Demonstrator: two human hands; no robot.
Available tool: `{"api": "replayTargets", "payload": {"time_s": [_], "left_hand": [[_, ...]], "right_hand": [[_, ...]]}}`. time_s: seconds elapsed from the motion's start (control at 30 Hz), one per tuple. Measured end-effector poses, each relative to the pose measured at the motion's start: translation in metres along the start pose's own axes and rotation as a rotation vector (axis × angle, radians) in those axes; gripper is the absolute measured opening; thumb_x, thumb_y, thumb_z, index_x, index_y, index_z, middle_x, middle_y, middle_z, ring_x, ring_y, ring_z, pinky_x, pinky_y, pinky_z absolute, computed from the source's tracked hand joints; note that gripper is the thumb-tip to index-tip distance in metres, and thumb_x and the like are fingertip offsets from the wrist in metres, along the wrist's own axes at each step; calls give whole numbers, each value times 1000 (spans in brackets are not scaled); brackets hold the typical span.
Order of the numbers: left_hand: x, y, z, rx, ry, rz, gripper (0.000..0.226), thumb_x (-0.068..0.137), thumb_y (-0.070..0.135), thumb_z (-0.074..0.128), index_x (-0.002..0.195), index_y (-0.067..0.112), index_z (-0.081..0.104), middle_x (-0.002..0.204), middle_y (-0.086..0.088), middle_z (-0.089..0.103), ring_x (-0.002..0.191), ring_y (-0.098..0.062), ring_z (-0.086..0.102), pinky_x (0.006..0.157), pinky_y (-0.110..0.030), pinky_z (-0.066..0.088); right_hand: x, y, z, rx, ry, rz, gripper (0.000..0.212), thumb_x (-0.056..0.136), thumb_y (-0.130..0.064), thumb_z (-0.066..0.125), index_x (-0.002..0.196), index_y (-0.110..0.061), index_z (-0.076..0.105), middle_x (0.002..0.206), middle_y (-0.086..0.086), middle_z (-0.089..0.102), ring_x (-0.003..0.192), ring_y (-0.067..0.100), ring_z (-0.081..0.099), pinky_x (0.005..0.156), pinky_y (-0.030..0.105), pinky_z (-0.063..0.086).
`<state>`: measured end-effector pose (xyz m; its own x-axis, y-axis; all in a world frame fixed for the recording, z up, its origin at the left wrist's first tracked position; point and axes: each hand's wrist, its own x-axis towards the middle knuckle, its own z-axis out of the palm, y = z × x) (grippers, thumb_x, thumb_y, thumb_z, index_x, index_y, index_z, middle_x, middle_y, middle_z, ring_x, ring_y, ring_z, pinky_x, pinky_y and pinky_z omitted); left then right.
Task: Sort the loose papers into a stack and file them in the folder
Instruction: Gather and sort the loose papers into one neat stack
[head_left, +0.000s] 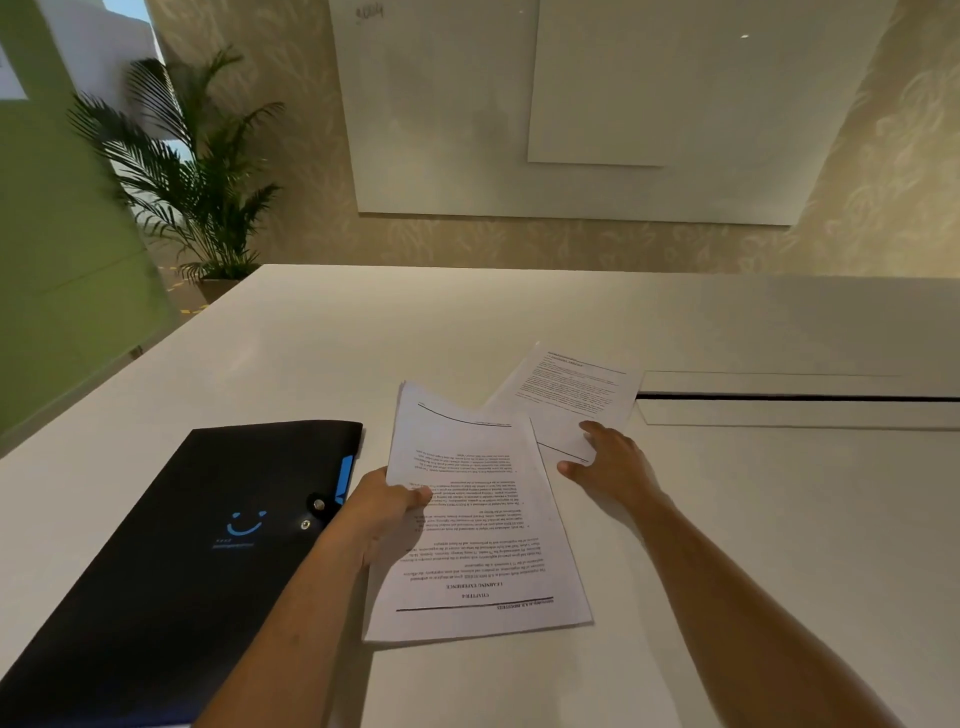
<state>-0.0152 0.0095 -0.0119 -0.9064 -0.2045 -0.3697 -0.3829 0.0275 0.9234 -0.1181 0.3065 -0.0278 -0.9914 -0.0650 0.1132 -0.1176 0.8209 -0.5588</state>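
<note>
A stack of printed papers (483, 525) is held just above the white table, its text upside down to me. My left hand (382, 512) grips the stack's left edge, thumb on top. Farther right a single loose sheet (569, 397) lies flat on the table, partly under the stack's corner. My right hand (610, 460) rests on that sheet's near edge with fingers spread. A black folder (171, 561) with a blue smile logo and a snap clasp lies closed at the left, beside my left forearm.
The white table (363, 332) runs far back and to the right. A long cable slot with a lid (795, 400) is set into the table at the right. A potted palm (192, 182) stands beyond the far left corner.
</note>
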Motion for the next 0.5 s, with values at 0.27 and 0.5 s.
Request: {"api": "replayTargets", "payload": {"time_s": [0.27, 0.5], "left_hand": [[-4, 1, 1, -1, 15, 9, 13, 89, 11, 67, 94, 23, 64, 91, 3, 72, 87, -22, 67, 61, -30, 52], [-6, 1, 0, -37, -10, 16, 17, 88, 9, 68, 101, 19, 66, 94, 2, 74, 89, -21, 68, 61, -28, 54]], "right_hand": [[-8, -10, 0, -63, 31, -33, 50, 86, -42, 68, 131, -25, 56, 121, 0, 67, 110, 25, 65, 82, 40, 53], [-21, -3, -8, -336, 165, -155, 25, 85, 10, 53, 92, -12, 61, 85, 8, 65, 78, 31, 66, 62, 35, 49]]}}
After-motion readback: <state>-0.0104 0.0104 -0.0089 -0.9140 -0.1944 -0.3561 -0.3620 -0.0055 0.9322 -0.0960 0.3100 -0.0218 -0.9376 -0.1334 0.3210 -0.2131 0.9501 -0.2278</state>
